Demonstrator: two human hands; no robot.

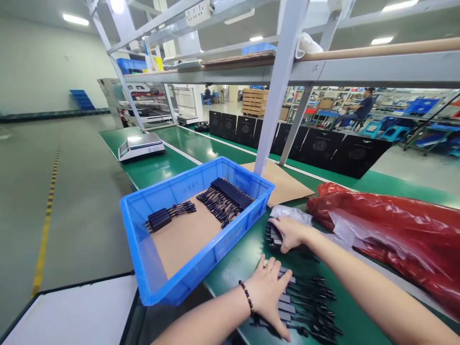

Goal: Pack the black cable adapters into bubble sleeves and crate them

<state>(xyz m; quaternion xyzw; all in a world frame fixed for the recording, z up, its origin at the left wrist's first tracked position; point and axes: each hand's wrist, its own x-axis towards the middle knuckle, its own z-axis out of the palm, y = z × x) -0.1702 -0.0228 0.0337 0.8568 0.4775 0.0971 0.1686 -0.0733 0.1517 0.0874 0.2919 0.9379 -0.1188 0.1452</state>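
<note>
- Head view: a row of dark, cabled pieces (287, 306) lies on the green worktop (235, 270), and a smaller cluster (272, 238) of similar pieces sits just beyond it.
- Left hand (268, 290): fingers spread over the near edge of the row, touching it; whether it grips or only rests there, I cannot tell.
- Right hand (289, 234): curled over the smaller cluster, thumb and fingers about it, apparently grasping it.
- Progress, as a judgement: partway. Two batches lie inside the blue bin (201, 261), a small one (160, 219) and a larger one (230, 194); the row and the cluster are outside it.
- Look of the pieces: slim, block-like bodies, grey where light catches their faces, with thin black leads and thicker ends. In the row the bodies line up side by side, the leads pointing away from the bin. Finer detail is too small to read.
- Around them: brown sheet (187, 244) under the batches in the bin; clear plastic (291, 214) just beyond the right hand; red wrapping (395, 225) to the right.
- Farther off: a scale (142, 143) and upright black panels (319, 143).
</note>
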